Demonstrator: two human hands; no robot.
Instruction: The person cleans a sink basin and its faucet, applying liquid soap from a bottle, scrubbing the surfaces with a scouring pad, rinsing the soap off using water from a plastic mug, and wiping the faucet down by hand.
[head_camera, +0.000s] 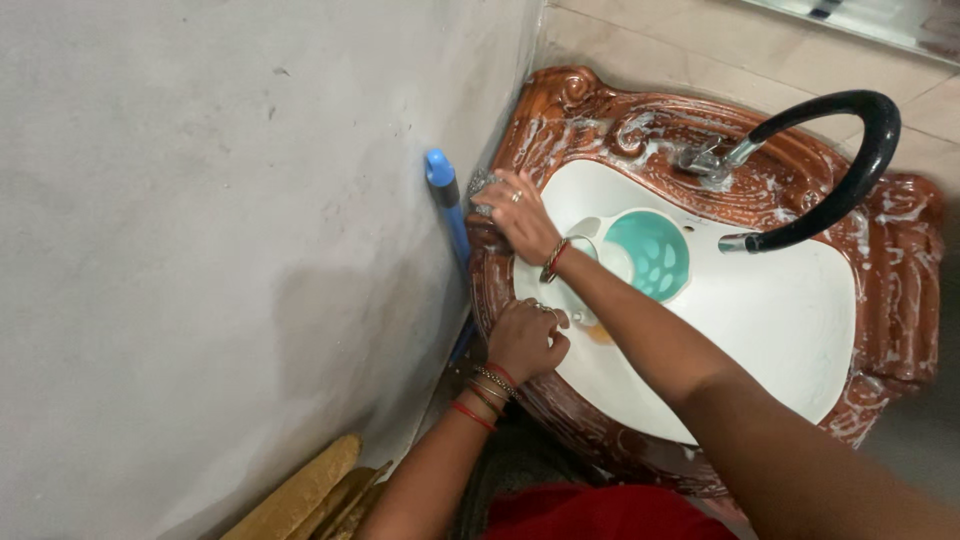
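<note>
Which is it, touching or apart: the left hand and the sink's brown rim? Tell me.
Touching. The head view shows the left hand resting on the soapy brown rim of the sink, fingers curled over its inner edge with no gap visible.

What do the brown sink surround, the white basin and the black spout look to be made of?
Brown sink surround: probably glazed ceramic, since the carved scrolls shine under the soap suds.
White basin: smooth, glossy, likely the same glazed ceramic.
Black spout: looks like flexible rubber or plastic hose, matte and curved, on a metal base.
Scrubber under the right hand: apparently steel wool, grey and wiry.
</note>
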